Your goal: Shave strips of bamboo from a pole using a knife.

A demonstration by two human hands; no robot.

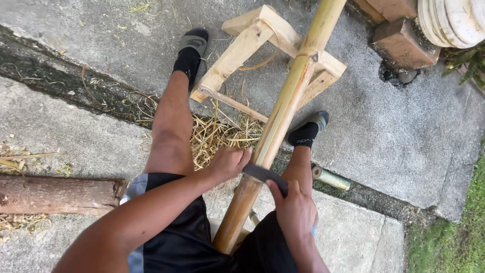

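Note:
A long bamboo pole [283,114] runs from between my knees up over a small wooden stand [242,45]. A dark curved blade [262,174] lies across the pole near its lower end. My left hand [227,162] grips the blade's left end, beside the pole. My right hand [295,207] grips its right end, thumb on top. Both legs straddle the pole, with black socks and sandals on the feet.
Pale bamboo shavings [217,134] pile on the concrete under the pole. A reddish log [55,194] lies at the left. A short bamboo offcut [331,178] sits by my right leg. Bricks [401,43] and round wooden discs [452,20] stand top right; grass borders the right edge.

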